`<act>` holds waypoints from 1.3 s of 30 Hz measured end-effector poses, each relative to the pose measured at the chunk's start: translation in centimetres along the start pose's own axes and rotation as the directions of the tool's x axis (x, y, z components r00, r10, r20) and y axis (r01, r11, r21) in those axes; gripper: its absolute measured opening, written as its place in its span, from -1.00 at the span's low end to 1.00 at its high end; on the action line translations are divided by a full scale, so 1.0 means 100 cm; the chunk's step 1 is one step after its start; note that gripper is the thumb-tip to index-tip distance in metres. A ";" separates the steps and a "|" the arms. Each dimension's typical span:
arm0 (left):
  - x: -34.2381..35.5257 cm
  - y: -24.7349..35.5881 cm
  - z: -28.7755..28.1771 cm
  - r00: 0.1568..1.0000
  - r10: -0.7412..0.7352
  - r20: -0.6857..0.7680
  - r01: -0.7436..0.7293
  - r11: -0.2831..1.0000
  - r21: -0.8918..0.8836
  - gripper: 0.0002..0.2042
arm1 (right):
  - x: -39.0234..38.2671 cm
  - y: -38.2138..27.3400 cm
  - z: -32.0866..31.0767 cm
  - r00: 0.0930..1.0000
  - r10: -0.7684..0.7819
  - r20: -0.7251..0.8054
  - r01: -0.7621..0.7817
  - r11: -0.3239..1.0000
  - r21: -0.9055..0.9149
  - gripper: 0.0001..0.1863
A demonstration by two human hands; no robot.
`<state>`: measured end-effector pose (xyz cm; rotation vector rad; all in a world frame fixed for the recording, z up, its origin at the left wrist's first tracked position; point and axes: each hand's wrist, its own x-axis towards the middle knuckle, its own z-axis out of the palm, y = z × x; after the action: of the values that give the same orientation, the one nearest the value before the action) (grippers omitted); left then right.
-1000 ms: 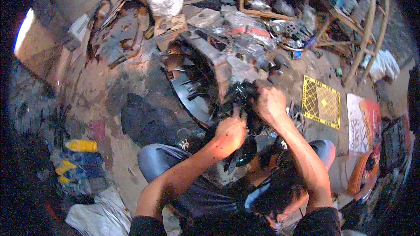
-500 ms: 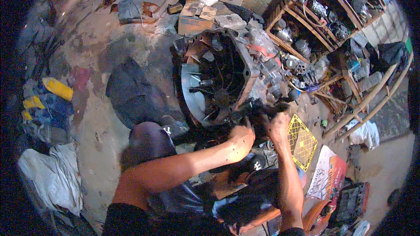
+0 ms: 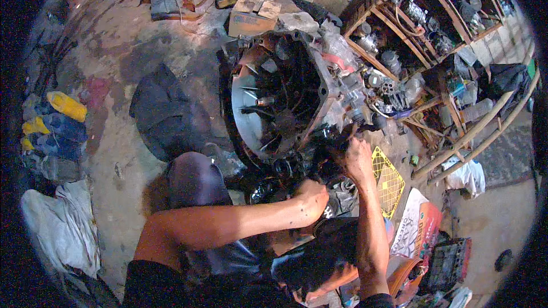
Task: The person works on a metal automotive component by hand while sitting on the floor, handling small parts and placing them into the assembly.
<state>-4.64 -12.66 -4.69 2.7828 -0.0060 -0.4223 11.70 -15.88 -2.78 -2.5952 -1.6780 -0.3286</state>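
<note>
A large, greasy metal bell-shaped housing (image 3: pixel 324 85) stands open-mouthed on the floor in front of me, with a shiny bare patch inside its left wall. At its near right side, dark greasy material (image 3: pixel 328 159) lies between my hands; whether it is a part or a rag I cannot tell. My left hand (image 3: pixel 313 195) is closed in a fist just below the housing's near edge, and its fingertips are hidden. Slightly higher and to the right, my right hand (image 3: pixel 358 159) is curled at the dark material, its fingers partly hidden. My knee (image 3: pixel 197 179) is bent close to the housing's left.
A yellow plastic grid (image 3: pixel 388 179) lies right of my right forearm, by a red and white sack (image 3: pixel 419 222). Wooden shelves (image 3: pixel 405 37) with metal parts stand at the far right. A cardboard box (image 3: pixel 251 23) sits behind the housing. Dark cloth (image 3: pixel 165 111) lies to its left.
My left hand has moved down and slightly left, away from the housing. My right hand has risen slightly, so the hands are farther apart. The whole view has shifted a little.
</note>
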 end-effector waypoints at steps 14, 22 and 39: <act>-0.005 0.026 0.006 0.919 -0.383 -0.091 0.299 0.829 -0.473 -0.39 | -0.019 -0.002 0.006 0.990 0.109 -0.086 -0.092 0.979 0.180 -0.71; -0.011 0.032 0.010 0.955 -0.297 -0.001 0.277 0.893 -0.355 -0.28 | -0.022 0.003 0.018 0.983 -0.015 -0.184 0.062 0.965 0.253 -0.77; -0.030 0.017 0.018 0.978 -0.191 -0.082 0.137 0.889 -0.436 -0.47 | -0.019 0.009 -0.008 0.993 0.115 0.019 -0.116 0.962 0.248 -0.67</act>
<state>-7.96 -14.71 -4.90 2.3717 0.3171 -0.2529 11.69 -18.04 -2.31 -2.4942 -1.4536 -0.1002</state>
